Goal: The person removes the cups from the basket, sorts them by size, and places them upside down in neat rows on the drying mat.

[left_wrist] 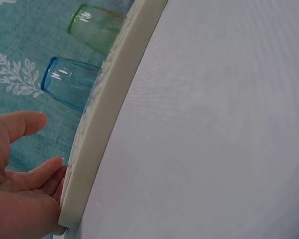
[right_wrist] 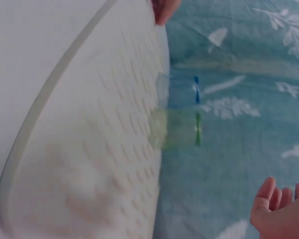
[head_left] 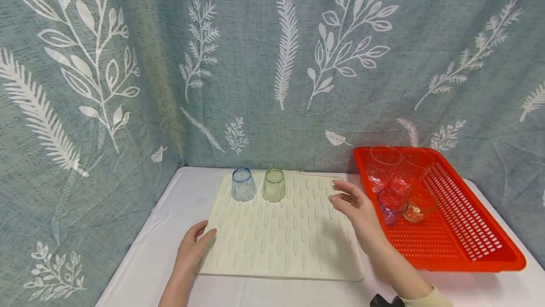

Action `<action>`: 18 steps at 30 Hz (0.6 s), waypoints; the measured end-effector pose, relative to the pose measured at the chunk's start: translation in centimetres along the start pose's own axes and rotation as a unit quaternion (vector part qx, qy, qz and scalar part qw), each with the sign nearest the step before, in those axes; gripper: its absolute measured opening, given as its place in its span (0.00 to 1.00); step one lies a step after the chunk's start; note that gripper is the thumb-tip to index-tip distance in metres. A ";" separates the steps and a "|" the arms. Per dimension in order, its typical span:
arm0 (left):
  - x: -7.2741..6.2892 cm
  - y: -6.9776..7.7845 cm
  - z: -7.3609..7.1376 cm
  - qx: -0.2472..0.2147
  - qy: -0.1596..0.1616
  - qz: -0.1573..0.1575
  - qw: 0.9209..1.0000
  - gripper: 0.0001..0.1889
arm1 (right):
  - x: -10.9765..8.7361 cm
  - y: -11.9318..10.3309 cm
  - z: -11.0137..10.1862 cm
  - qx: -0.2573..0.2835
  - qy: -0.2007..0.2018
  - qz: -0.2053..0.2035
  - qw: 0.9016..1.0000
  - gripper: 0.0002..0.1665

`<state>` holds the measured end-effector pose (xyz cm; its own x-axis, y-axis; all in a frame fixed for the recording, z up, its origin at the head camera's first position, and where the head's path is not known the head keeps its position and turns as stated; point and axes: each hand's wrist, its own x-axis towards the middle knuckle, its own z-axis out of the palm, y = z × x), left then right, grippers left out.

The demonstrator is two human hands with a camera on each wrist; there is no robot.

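Observation:
A clear glass with a blue rim (head_left: 244,188) and a green glass (head_left: 274,188) stand side by side, rims up, at the back left of a cream ridged mat (head_left: 294,245). My left hand (head_left: 193,245) rests at the mat's left edge, thumb and fingers apart; the left wrist view shows its fingers (left_wrist: 45,177) against that edge. Raised over the mat's right side, my right hand (head_left: 357,210) has loosely bent fingers with nothing between them. Both glasses are beyond its reach, to its left.
A red plastic basket (head_left: 460,245) stands right of the mat. Several glasses lie in its left part, among them a purple one (head_left: 391,205) and an amber one (head_left: 419,207). A patterned teal curtain (head_left: 255,61) hangs behind and at the sides of the white table (head_left: 170,217).

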<state>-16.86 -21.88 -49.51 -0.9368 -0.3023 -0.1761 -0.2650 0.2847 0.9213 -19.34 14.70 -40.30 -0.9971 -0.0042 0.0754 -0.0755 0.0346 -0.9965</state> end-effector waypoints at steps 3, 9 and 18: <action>0.0 0.0 0.0 -0.001 0.002 -0.002 1.000 0.34 | -1.1 -0.6 -2.2 -0.030 0.018 -0.021 0.999 0.26; 0.1 0.0 0.0 0.009 0.005 -0.011 1.000 0.34 | -2.3 -0.9 -6.9 -0.064 0.047 -0.042 0.996 0.27; 0.2 0.0 0.1 0.014 0.002 -0.019 1.000 0.34 | -2.4 0.1 -12.1 -0.083 0.093 0.000 0.992 0.30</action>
<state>-17.11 -21.81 -49.59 -0.9252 -0.3165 -0.2095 -0.3068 0.2987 0.9037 -16.94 26.76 -40.16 -0.9791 0.1796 0.0956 -0.0593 0.1980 -0.9784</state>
